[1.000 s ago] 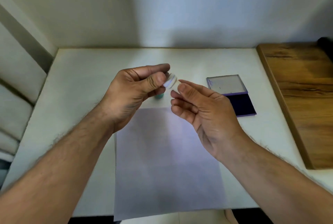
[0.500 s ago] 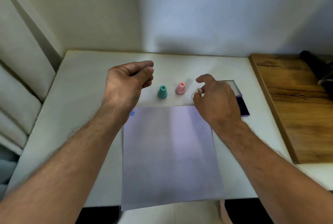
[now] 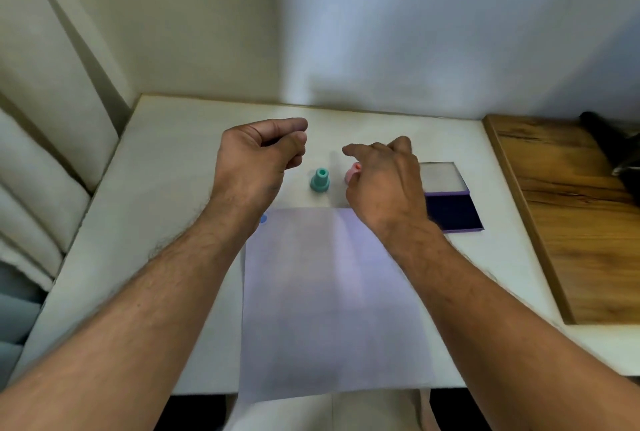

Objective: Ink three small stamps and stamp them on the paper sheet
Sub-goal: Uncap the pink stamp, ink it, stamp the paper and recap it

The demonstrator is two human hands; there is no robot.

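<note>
A teal stamp (image 3: 319, 181) stands upright on the white table (image 3: 166, 195), just beyond the paper sheet (image 3: 329, 292). To its right a pink stamp (image 3: 352, 172) is half hidden under my right hand (image 3: 384, 184), which hovers palm down with the index finger stretched left. Whether the fingers grip the pink stamp is hidden. My left hand (image 3: 259, 160) floats left of the teal stamp, fingers curled in with nothing visible in them. A small blue object (image 3: 263, 219) peeks out beside my left wrist at the paper's far left corner. The open ink pad (image 3: 453, 212) lies right of my right hand.
The ink pad's clear lid (image 3: 440, 176) lies flat behind the pad. A wooden board (image 3: 571, 208) covers the table's right side, with a dark object (image 3: 609, 139) at its far end. Walls close the back, and cushions (image 3: 41, 188) line the left.
My hands parted from holding a small white piece together. The right hand carried it down to the table and has shifted left onto the pink stamp; the left hand stays raised and curled.
</note>
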